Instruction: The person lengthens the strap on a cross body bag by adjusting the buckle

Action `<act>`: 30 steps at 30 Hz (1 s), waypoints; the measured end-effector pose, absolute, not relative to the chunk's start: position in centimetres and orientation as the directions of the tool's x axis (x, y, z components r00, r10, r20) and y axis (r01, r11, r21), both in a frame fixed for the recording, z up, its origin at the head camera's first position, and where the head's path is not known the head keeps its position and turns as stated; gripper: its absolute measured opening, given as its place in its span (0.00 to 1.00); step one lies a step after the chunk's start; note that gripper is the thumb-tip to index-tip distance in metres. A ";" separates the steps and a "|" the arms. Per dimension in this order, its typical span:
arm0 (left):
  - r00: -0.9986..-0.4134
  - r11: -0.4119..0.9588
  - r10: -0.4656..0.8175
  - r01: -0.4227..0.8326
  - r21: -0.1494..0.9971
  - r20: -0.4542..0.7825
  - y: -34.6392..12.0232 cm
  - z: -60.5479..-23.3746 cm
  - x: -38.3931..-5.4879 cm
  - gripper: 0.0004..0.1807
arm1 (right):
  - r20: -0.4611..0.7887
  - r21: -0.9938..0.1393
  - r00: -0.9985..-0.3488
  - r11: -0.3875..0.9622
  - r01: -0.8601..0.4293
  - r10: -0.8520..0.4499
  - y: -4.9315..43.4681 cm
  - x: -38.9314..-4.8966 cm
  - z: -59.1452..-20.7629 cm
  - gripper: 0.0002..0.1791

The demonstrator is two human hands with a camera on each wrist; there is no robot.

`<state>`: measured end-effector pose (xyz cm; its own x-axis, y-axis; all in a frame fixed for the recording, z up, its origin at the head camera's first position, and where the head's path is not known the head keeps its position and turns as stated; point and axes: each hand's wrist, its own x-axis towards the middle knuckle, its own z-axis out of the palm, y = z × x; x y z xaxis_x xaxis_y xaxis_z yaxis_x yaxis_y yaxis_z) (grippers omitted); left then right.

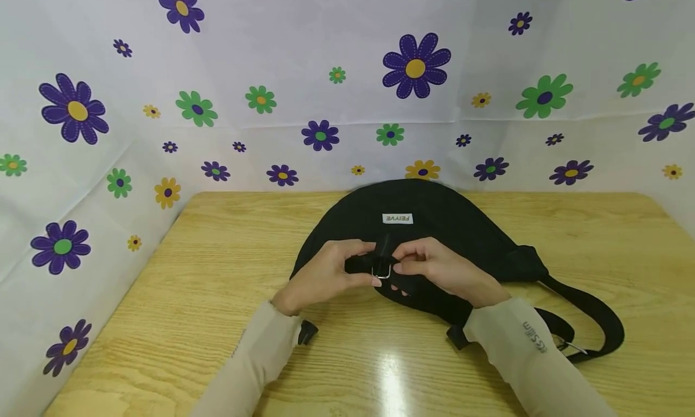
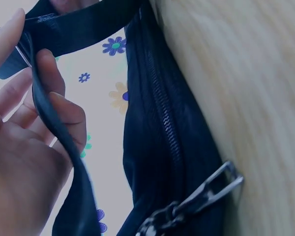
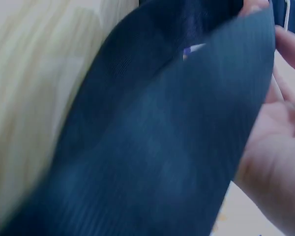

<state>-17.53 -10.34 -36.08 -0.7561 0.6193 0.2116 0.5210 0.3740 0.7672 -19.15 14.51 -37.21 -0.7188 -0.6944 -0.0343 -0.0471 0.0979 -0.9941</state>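
Observation:
A black crossbody bag [image 1: 429,209] with a small white label [image 1: 397,218] lies on the table. Its black webbing strap [image 3: 152,137] is lifted in front of the bag, with a silver metal buckle [image 1: 382,276] on it. My left hand [image 1: 317,272] holds the strap right at the buckle, thumb below and index finger above. On the buckle's other side, my right hand [image 1: 447,269] pinches the strap between thumb and fingers. A zipper [image 2: 164,118] with a metal pull [image 2: 206,189] shows along the bag in the left wrist view. The strap hides part of the right hand's fingers.
A strap loop [image 1: 610,329] trails off the bag's right end onto the wooden table [image 1: 217,272]. Black strap ends [image 1: 307,332] lie by the sleeves. A flower-printed cloth [image 1: 271,55] hangs behind and to the left of the table.

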 end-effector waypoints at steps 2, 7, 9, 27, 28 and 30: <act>-0.759 0.383 0.612 0.532 0.755 0.225 -10.5 -35.9 -17.6 0.30 | -0.027 -0.996 -0.684 0.076 -0.042 -0.729 15.1 -19.3 -37.4 0.10; -0.763 0.391 0.598 0.546 0.741 0.247 -10.8 -35.7 -17.8 0.30 | -0.048 -0.997 -0.635 0.078 -0.021 -0.771 16.3 -19.7 -37.6 0.11; -0.763 0.391 0.597 0.545 0.741 0.246 -10.8 -35.7 -17.8 0.30 | -0.059 -0.996 -0.628 0.090 -0.017 -0.776 16.6 -19.8 -37.6 0.11; -0.735 0.336 0.623 0.560 0.758 0.267 -10.1 -36.4 -17.5 0.13 | -0.038 -0.987 -0.809 0.149 -0.061 -0.587 13.5 -18.3 -36.3 0.05; -0.737 0.341 0.622 0.559 0.756 0.264 -10.0 -36.4 -17.5 0.13 | -0.038 -0.988 -0.817 0.143 -0.054 -0.576 13.4 -18.2 -36.3 0.05; -0.742 0.347 0.619 0.554 0.756 0.259 -10.0 -36.4 -17.5 0.13 | -0.042 -0.992 -0.829 0.125 -0.034 -0.558 13.3 -18.1 -36.3 0.04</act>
